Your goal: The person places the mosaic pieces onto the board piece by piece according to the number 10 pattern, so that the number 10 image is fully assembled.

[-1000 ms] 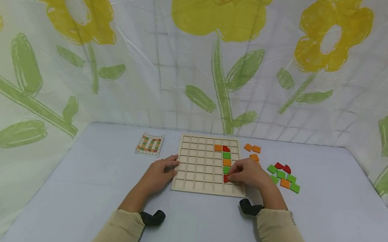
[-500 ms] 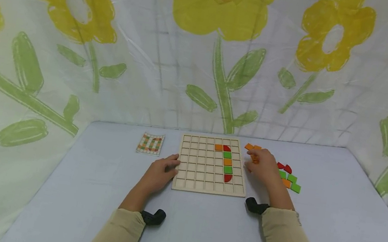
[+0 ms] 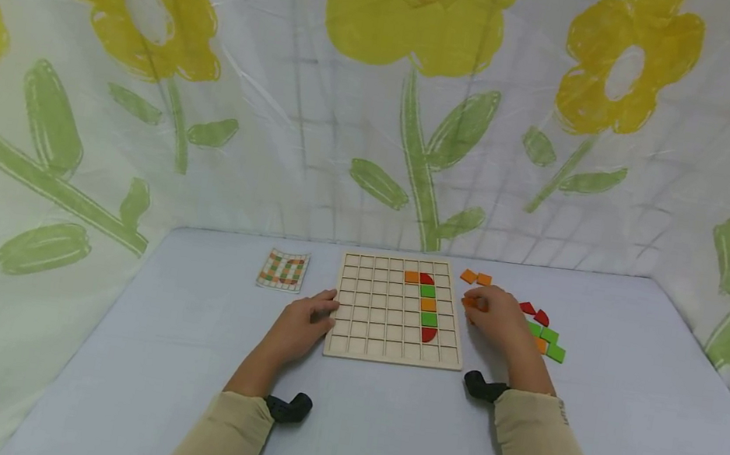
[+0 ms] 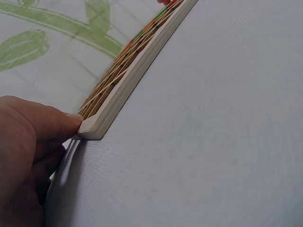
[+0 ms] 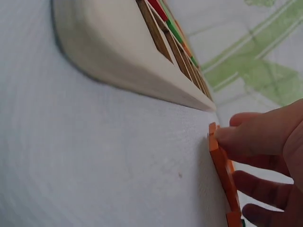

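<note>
My left hand (image 3: pixel 295 327) rests at the left edge of a wooden grid board (image 3: pixel 368 303), its thumb touching the rim (image 4: pixel 116 97) near a corner. Right of the board, my right hand (image 3: pixel 498 318) pinches an orange square tile (image 5: pixel 216 147) between thumb and fingers, low over the table. Set in the board's grid are an orange tile (image 3: pixel 412 277), a red quarter-round tile (image 3: pixel 426 278), and a column of green, orange and green squares below it, ending in another red quarter-round tile (image 3: pixel 428 335).
Two orange tiles (image 3: pixel 469 276) lie beyond my right hand. To its right are two red tiles (image 3: pixel 542 317) and several green tiles (image 3: pixel 555 353), partly hidden by the hand. A small pattern card (image 3: pixel 283 270) lies left of the board, in front of a flowered cloth backdrop (image 3: pixel 237 185).
My right hand has let go of the lower red tile in the grid and moved right to the loose orange tiles, where it now pinches one. My left hand has stayed in place.
</note>
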`<action>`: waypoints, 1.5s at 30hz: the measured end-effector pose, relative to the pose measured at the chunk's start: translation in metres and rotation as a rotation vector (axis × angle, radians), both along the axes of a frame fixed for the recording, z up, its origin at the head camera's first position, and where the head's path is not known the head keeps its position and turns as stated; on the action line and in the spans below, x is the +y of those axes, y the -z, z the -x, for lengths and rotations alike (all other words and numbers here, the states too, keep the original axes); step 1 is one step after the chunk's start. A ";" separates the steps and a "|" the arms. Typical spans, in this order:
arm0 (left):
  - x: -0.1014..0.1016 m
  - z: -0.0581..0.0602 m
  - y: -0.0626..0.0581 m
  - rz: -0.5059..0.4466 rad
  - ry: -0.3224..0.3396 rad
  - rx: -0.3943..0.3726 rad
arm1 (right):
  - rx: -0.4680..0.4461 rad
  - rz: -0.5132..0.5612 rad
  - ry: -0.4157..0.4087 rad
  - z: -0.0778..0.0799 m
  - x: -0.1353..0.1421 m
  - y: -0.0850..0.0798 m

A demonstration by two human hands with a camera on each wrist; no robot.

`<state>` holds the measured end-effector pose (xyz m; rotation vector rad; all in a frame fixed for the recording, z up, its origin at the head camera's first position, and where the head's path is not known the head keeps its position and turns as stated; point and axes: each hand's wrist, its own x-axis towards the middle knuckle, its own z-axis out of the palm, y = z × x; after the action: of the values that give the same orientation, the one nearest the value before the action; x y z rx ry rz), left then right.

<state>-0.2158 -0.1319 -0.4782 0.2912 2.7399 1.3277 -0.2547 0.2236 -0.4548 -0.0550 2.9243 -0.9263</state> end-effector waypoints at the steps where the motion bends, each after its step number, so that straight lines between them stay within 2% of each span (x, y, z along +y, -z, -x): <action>1: 0.000 0.000 0.000 0.001 -0.001 -0.001 | 0.006 -0.004 -0.002 0.000 -0.001 0.000; 16: 0.001 0.000 0.000 -0.002 -0.008 0.000 | 0.038 -0.049 -0.034 0.001 -0.004 0.005; 24: 0.001 0.001 0.001 0.009 -0.013 -0.001 | 0.073 -0.021 -0.010 0.000 -0.004 0.003; 29: 0.001 0.001 0.002 0.012 -0.013 0.006 | 0.068 0.038 -0.012 -0.001 -0.007 -0.001; 33: 0.002 0.001 0.001 0.012 -0.016 0.008 | 0.034 0.098 -0.067 -0.002 -0.020 -0.009; 36: 0.002 0.001 0.002 0.009 -0.020 0.005 | -0.022 0.117 -0.152 -0.006 -0.035 -0.014; 40: 0.002 0.001 0.003 0.004 -0.024 -0.001 | -0.070 0.087 -0.265 -0.011 -0.051 -0.017; 45: 0.002 0.001 0.002 0.004 -0.023 -0.003 | -0.059 0.035 -0.325 -0.013 -0.060 -0.017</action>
<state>-0.2169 -0.1295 -0.4801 0.2583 2.7513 1.3270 -0.2415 0.1638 -0.4378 -0.4796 2.7297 -0.9056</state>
